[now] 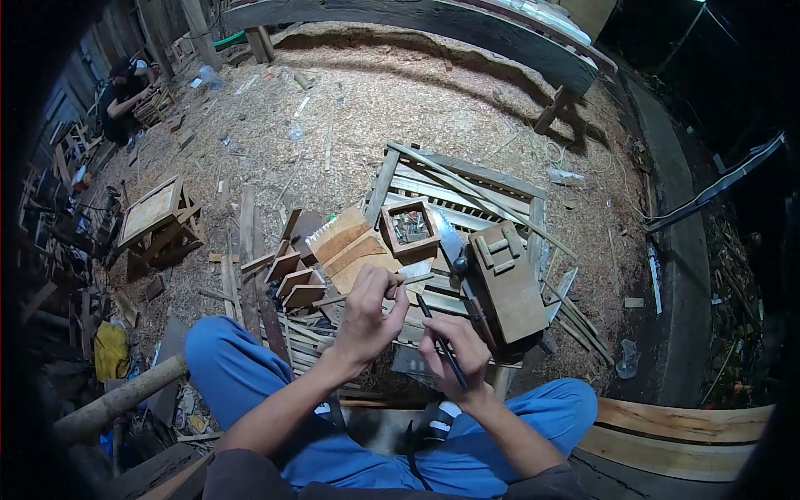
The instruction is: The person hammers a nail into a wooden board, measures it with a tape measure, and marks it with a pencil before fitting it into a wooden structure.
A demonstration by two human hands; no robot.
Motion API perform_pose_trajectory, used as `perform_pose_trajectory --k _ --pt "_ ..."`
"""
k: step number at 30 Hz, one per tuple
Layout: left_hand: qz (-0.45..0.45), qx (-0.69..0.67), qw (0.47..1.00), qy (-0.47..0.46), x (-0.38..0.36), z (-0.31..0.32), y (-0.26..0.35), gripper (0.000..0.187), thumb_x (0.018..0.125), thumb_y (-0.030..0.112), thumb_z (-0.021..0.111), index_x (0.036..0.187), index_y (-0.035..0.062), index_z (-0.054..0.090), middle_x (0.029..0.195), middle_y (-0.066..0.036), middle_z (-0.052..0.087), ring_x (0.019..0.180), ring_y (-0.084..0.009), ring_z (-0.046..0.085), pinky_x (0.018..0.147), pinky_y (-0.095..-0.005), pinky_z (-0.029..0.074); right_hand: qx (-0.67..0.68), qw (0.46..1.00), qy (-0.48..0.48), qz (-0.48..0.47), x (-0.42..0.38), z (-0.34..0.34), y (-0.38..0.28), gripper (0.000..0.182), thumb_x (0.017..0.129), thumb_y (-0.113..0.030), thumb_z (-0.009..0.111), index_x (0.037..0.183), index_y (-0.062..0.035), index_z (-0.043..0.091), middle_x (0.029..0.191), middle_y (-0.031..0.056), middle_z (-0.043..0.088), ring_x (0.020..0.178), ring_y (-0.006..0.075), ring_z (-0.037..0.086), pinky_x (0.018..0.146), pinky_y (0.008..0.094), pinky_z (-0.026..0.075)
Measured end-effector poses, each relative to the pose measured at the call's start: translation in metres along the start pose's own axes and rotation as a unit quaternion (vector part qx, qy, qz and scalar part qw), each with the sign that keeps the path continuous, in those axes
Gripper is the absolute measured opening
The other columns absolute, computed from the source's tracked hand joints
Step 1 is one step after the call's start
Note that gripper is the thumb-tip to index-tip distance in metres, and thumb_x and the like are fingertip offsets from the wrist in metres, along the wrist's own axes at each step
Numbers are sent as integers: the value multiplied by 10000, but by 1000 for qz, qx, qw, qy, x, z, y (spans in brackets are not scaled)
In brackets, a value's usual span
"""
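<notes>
My left hand (368,312) is closed on a thin wooden stick (417,279), which sticks out to both sides of the fingers. Close by on the right, my right hand (458,350) grips a slim dark tool (444,343) like a pen or knife, its tip pointing up near the stick. Beyond the hands lie brown flat pieces (354,250) and a square wooden box (410,227) with small metal items inside. A saw blade (447,237) rests beside the box. To its right is a wooden board (510,287) with small blocks on top.
A slatted wooden frame (533,208) lies under the box and board. A small wooden stool (154,215) stands left. At the far left a person (123,98) crouches with wood pieces. A heavy bench (417,23) crosses the back; planks (683,421) lie at right.
</notes>
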State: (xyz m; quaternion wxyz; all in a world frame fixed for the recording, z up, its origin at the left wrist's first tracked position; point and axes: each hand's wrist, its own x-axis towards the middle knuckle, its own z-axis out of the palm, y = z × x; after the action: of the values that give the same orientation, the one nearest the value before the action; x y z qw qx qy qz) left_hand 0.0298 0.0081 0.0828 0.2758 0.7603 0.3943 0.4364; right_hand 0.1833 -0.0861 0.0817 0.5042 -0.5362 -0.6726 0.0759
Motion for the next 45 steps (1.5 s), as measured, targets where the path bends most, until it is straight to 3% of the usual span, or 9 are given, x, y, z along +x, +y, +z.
perform_pose_trajectory --k 3,10,12,22,24,45 --pt "22 -7 1000 -12 -1 1 3 151 865 -53 698 961 -28 584 830 -151 541 803 -314 567 704 -418 468 -7 1000 5 4 -1 3 2 329 838 14 768 1160 1 701 979 177 741 869 334 751 761 403 591" --pt "72 21 997 -21 -5 7 -1 179 855 -58 715 1015 -30 641 827 -132 562 782 -283 582 693 -406 486 -8 1000 -7 -11 2 1 2 323 844 14 774 1157 15 693 972 177 745 870 335 754 768 398 594" --pt "80 22 996 -35 -5 7 0 202 840 -73 710 1025 -36 638 820 -131 565 800 -287 581 702 -411 486 -14 1000 8 -14 4 2 1 244 865 25 756 1104 30 708 958 189 754 858 329 768 773 379 611" --pt "79 39 995 -39 -6 9 -3 209 836 -76 709 1030 -39 640 815 -127 566 796 -292 576 701 -406 486 -13 1000 -4 -1 3 1 4 294 857 22 759 1145 25 699 1005 192 753 914 347 763 801 404 604" --pt "73 36 995 -57 -8 9 -5 273 802 -17 722 1052 -24 612 892 -160 570 893 -354 580 794 -447 492 -16 1000 -9 -2 3 1 4 292 857 21 759 1143 25 700 1000 195 753 913 350 763 800 405 605" --pt "113 72 988 -75 -10 9 -13 268 808 17 728 1043 -18 605 888 -159 565 906 -349 569 814 -452 492 -7 1000 -10 12 1 3 5 265 865 21 748 1124 33 693 986 195 746 890 356 754 788 418 600"
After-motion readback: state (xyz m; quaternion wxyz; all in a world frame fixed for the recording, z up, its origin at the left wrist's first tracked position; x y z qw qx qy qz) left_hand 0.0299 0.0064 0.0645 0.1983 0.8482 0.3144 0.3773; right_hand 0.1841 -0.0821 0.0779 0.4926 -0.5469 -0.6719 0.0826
